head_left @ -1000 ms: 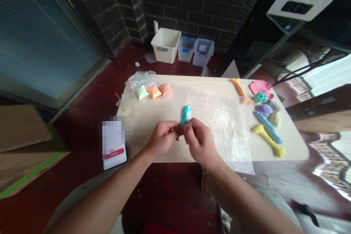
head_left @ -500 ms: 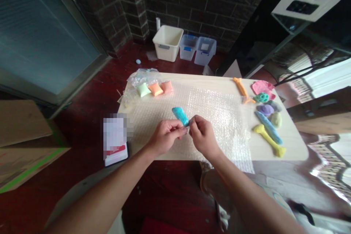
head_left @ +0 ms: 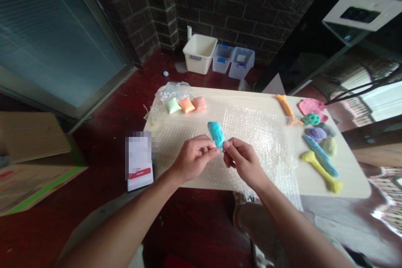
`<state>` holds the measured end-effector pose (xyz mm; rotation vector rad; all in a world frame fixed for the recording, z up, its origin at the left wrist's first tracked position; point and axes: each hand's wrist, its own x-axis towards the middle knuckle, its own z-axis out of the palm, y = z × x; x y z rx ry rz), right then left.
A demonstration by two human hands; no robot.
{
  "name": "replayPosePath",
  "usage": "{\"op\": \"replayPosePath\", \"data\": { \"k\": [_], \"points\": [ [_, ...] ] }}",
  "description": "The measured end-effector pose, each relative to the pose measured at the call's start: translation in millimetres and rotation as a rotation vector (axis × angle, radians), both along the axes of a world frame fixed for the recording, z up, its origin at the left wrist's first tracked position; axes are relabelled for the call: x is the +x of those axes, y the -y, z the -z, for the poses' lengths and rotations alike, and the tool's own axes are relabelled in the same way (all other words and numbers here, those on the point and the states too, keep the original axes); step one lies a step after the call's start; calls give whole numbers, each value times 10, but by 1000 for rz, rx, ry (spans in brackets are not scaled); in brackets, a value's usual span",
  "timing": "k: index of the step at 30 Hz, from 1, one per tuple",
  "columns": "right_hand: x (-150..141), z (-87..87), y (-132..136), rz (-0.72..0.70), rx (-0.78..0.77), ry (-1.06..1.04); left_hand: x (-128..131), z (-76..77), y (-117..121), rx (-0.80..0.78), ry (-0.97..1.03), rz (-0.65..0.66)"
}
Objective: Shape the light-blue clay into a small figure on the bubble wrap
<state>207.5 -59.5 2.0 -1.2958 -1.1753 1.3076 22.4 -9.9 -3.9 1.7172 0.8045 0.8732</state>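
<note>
A small blue packet point(head_left: 216, 133), seemingly soft clay in clear wrapping, is held up over the table by its near end. My left hand point(head_left: 196, 157) pinches the left corner of that end, thumb against fingers. The right corner is between the thumb and fingers of my right hand point(head_left: 241, 157). Both hands are close together above a sheet of bubble wrap point(head_left: 257, 134). Beyond them lie a pale green packet point(head_left: 172, 105), an orange packet point(head_left: 186, 105) and a pink packet point(head_left: 199, 103).
Shaped clay pieces lie at the table's right, among them a yellow bone shape point(head_left: 322, 171), a blue roll point(head_left: 320, 155) and an orange piece point(head_left: 286, 106). A clear plastic bag point(head_left: 174, 90) rests at the back left. Bins point(head_left: 201, 56) stand on the floor by the wall.
The view has shifted, so the table sits slightly lower and further right. The blue packet is now more upright, and my right hand has turned with its thumb on top.
</note>
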Motion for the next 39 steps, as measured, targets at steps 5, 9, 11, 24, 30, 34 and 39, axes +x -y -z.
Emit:
{"op": "replayPosePath", "data": {
  "k": [5,9,11,24,30,34,39],
  "points": [
    [75,-15,8,-10,155,149,9,52,-26,-173,53,-35],
    [117,-49,2,-60,159,176,40,69,-39,-295,136,-1],
    [89,-48,7,-28,114,125,52,58,-24,-268,132,15],
    [-94,38,-1,168,14,-4,172,171,-4,-386,114,-60],
    [-65,35,-17,179,0,-9,187,183,11,-442,141,-77],
    [-59,7,-11,159,-28,-48,191,182,5,-477,194,-66],
    [-88,-46,-4,171,-73,-89,202,193,7,-507,223,-77]
  ]
}}
